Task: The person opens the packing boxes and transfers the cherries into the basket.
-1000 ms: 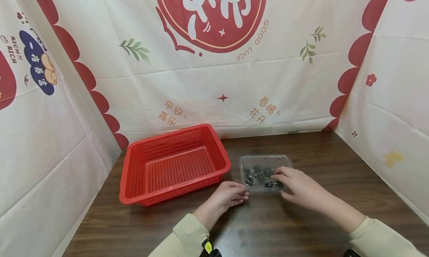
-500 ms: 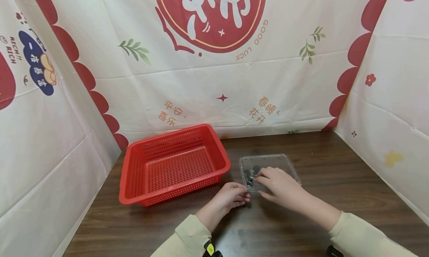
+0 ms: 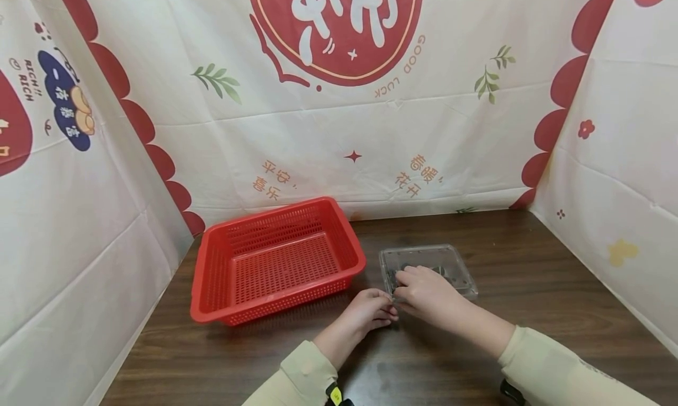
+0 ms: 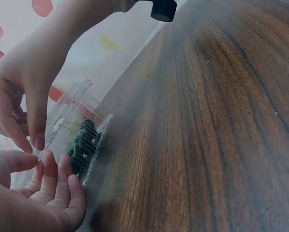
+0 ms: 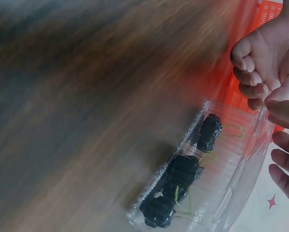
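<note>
A clear plastic box (image 3: 459,270) sits on the table right of the middle in the head view. Inside it are several dark, shiny, round fruits (image 5: 182,170) with thin green stems. My left hand (image 3: 365,313) is at the box's near left corner, with thumb and forefinger at the rim. Over the near side of the box, my right hand (image 3: 430,295) has its thumb and forefinger on either side of the same corner's rim. The two hands' fingertips nearly meet there. From above, my right hand hides part of the fruits.
A red perforated basket (image 3: 349,270) stands left of the box on the brown wooden table (image 3: 402,365). White printed cloth (image 3: 296,123) hangs behind the table and along both sides.
My right hand has moved left along the near side of the box to the corner beside my left hand. Left hand, box and basket have hardly moved.
</note>
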The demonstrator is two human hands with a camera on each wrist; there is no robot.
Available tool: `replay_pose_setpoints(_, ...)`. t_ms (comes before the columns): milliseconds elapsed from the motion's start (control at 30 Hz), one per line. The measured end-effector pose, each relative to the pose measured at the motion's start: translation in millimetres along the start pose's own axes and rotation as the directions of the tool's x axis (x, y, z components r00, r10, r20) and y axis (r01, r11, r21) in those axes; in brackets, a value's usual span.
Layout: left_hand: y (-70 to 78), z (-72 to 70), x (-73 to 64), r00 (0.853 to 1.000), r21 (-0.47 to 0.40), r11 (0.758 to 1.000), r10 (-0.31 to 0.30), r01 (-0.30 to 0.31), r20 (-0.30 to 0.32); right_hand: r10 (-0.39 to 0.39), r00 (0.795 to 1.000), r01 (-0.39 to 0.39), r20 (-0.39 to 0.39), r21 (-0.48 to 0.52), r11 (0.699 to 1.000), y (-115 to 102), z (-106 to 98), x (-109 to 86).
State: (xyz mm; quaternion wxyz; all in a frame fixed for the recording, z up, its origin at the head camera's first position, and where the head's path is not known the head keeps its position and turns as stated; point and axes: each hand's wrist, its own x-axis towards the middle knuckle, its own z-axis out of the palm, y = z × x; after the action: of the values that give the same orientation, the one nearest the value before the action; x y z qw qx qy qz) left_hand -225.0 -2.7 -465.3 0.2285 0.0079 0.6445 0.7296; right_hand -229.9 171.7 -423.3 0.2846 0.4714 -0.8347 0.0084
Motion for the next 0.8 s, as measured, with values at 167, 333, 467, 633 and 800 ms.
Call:
replay_pose_setpoints(167,-0.7,2.1,-0.9,1.0,0.008,1.0,0.015,-0.015,-0.006,-0.049,0.999,0.048,-0.024,-0.046,0.998,0,1,3.0)
replay_pose_setpoints(333,-0.9,4.2,-1.4,0.999,0.013,1.0,0.029,-0.028,-0.015,-0.093,0.995,0.09,-0.043,-0.076,0.993,-2,0,7.3)
replay_pose_setpoints(467,-1.2,4.3,-1.2,1.0,0.02,1.0,0.024,-0.024,-0.016,-0.063,0.998,0.063,-0.005,-0.058,0.996,-4,-1,9.1)
replay_pose_setpoints(633,-1.7,4.7,-0.8,1.0,0.022,0.999,0.027,-0.027,-0.014,-0.049,0.999,0.05,0.013,-0.049,0.998,-5,1,10.7)
replay_pose_setpoints(800,-2.6,5.3,-1.1,0.998,0.002,0.999,0.054,-0.054,-0.011,-0.074,0.997,0.073,-0.008,-0.084,0.994,-6,6,11.1)
